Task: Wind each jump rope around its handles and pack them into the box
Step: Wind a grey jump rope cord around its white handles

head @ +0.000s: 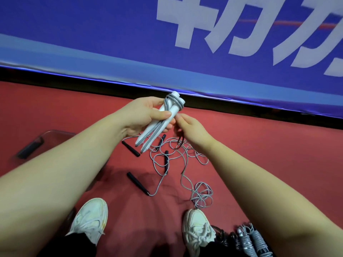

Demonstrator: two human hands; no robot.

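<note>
L hand grips white handles, tilted | R hand pinches grey rope

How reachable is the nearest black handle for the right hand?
Likely reachable: the black handle lies uncovered on the floor; the right hand must first drop the cord it pinches.

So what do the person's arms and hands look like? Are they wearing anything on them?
The left arm and right arm are bare as far as the picture shows, with no sleeves. The left hand and right hand wear no gloves, and no ring, watch or bracelet shows.
</note>
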